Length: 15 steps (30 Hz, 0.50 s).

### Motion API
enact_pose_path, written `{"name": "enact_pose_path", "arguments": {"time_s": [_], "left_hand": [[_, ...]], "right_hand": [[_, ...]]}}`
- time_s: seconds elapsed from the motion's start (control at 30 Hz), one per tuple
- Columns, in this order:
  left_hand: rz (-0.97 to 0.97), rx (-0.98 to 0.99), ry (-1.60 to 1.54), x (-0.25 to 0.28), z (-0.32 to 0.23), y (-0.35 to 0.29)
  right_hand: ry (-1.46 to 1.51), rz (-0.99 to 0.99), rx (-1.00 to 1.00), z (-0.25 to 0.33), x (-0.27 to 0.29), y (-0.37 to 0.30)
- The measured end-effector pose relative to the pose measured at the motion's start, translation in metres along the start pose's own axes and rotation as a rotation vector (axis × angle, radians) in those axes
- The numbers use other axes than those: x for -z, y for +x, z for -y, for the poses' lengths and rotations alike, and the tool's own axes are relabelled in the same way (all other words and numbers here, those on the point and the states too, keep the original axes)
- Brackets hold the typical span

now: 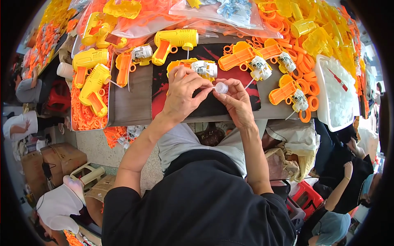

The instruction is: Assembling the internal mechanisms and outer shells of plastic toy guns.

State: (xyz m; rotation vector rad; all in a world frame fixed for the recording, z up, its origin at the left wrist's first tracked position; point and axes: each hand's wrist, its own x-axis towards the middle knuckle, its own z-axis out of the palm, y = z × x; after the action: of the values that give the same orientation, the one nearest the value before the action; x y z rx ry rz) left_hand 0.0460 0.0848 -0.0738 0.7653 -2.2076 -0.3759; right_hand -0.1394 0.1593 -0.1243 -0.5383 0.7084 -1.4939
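Over the front of a black-and-red mat (250, 102), my right hand (237, 105) pinches a small round clear plastic cap (221, 87) between thumb and fingers. My left hand (181, 97) is closed at the cap's left side, its thumb and forefinger on a thin pale tube (211, 87) that meets the cap. Just beyond my hands lies an open yellow toy-gun half (180, 63) with a white mechanism (204, 69) set in it. My left fingers partly hide that half.
Yellow-and-orange toy guns (176, 39) lie around the mat, several with white mechanisms showing. At left stands a tray (73, 117) of orange rings; at right, a white tray (322, 110) of clear parts. Bags and heaps of yellow and orange parts (320, 39) fill the back. People sit nearby.
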Motion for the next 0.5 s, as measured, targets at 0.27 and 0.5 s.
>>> {"name": "enact_pose_path", "arguments": {"time_s": [0.27,0.5], "left_hand": [[0.011,-0.007,0.026,0.0031,-0.0009,0.0042],[0.058,0.000,-0.024,-0.0049,0.0017,0.0028]], "right_hand": [[0.010,0.014,-0.021,0.0012,0.0003,0.0001],[-0.072,0.045,-0.020,-0.0024,-0.0012,0.0005]]}}
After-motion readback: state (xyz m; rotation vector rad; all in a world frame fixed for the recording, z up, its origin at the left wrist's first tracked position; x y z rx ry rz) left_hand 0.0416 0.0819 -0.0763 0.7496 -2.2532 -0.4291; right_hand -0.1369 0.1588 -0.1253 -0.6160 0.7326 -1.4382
